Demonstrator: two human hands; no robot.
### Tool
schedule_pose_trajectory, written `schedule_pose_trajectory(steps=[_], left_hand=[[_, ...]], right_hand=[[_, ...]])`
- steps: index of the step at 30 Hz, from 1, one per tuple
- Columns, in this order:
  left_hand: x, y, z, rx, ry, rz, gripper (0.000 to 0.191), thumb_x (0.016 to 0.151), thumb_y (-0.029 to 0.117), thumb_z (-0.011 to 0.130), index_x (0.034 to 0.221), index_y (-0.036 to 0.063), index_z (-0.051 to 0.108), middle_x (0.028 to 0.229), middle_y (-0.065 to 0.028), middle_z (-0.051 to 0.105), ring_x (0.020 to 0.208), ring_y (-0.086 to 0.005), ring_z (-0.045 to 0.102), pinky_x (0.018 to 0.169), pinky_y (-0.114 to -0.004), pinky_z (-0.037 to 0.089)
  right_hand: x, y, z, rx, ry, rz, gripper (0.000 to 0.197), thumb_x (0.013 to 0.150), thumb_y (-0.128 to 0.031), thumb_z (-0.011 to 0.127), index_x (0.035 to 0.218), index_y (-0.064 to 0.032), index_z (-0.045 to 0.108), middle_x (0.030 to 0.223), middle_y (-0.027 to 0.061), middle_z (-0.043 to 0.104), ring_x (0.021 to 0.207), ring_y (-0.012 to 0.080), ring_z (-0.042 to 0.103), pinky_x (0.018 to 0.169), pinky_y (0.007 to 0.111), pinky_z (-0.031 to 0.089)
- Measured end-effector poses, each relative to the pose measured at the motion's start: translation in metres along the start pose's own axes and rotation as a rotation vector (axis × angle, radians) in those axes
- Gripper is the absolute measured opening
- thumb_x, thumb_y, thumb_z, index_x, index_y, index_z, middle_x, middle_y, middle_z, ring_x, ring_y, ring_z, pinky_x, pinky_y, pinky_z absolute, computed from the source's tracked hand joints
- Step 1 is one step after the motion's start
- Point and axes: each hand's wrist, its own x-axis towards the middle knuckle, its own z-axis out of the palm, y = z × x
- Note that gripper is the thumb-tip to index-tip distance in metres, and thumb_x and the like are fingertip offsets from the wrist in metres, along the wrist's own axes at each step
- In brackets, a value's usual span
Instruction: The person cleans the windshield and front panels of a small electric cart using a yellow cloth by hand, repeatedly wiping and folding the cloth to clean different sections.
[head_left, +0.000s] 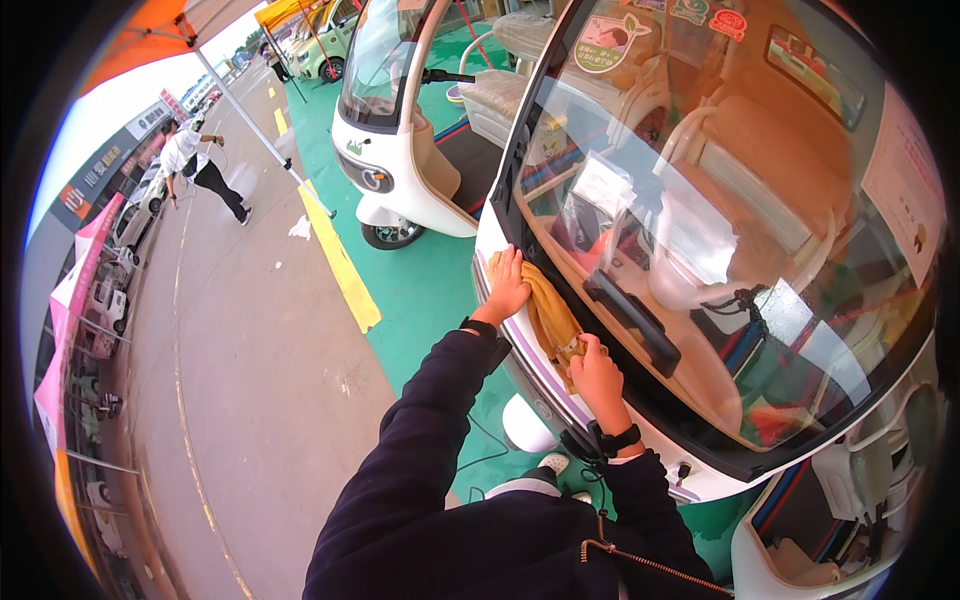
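A yellow-brown cloth (553, 304) lies bunched lengthwise along the white front panel (525, 328) of a small enclosed electric vehicle, just below its windshield (697, 225). Its far end is under my left hand (507, 286), which presses it to the panel with fingers stretched forward. Nearer to me, my right hand (600, 381) has its fingers curled around the cloth's other end. A purple stripe runs along the panel beside the cloth. What the palms touch is hidden.
Another white three-wheeler (375, 169) stands beyond, on green flooring (352, 255). A canopy pole (247, 112) rises to the left. On the pavement (247, 337) a person (199, 161) in a white top holds a thin line. Below the panel runs a black cable (480, 459) near my feet.
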Motion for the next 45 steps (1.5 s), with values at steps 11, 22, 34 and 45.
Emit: schedule_pose_trajectory(steps=[11, 22, 34, 45], left_hand=[[-0.134, 0.210, 0.077, 0.009, -0.111, 0.487, 0.089, 0.072, 0.020, 0.053, 0.146, -0.0112, 0.014, 0.155, -0.0300, 0.007, 0.145, -0.0450, 0.002, 0.112, -0.061, 0.000], [-0.182, 0.332, 0.114, 0.035, -0.373, 0.838, 0.087, 0.068, 0.021, 0.059, 0.147, -0.0011, 0.028, 0.158, -0.0177, 0.013, 0.144, -0.0471, 0.004, 0.105, -0.071, 0.004], [-0.182, 0.354, 0.118, 0.121, -0.459, 1.088, 0.065, 0.077, 0.013, 0.049, 0.142, 0.0166, 0.046, 0.153, 0.0031, 0.034, 0.145, -0.0242, 0.022, 0.110, -0.057, 0.004], [-0.203, 0.378, 0.136, 0.303, -0.378, 1.018, 0.075, 0.069, 0.013, 0.050, 0.144, 0.0136, 0.043, 0.155, 0.0045, 0.030, 0.146, -0.0320, 0.015, 0.106, -0.070, -0.005]], right_hand=[[-0.113, 0.107, -0.063, 0.192, 0.306, 0.014, 0.030, 0.086, -0.017, 0.049, 0.115, -0.0179, 0.056, 0.093, 0.0127, 0.067, 0.079, 0.0380, 0.065, 0.070, 0.046, 0.051], [-0.226, 0.152, -0.124, 0.407, 0.868, 0.409, 0.033, 0.087, -0.002, 0.048, 0.119, -0.0073, 0.055, 0.082, 0.0169, 0.064, 0.067, 0.0289, 0.063, 0.064, 0.033, 0.049], [-0.253, 0.197, -0.083, 0.409, 0.756, 0.524, 0.040, 0.085, -0.002, 0.050, 0.125, -0.0090, 0.047, 0.095, 0.0225, 0.062, 0.080, 0.0388, 0.062, 0.071, 0.040, 0.050], [-0.237, 0.233, -0.113, 0.630, 0.806, 0.277, 0.045, 0.083, 0.002, 0.051, 0.128, -0.0055, 0.050, 0.111, 0.0166, 0.061, 0.097, 0.0284, 0.063, 0.082, 0.032, 0.050]])
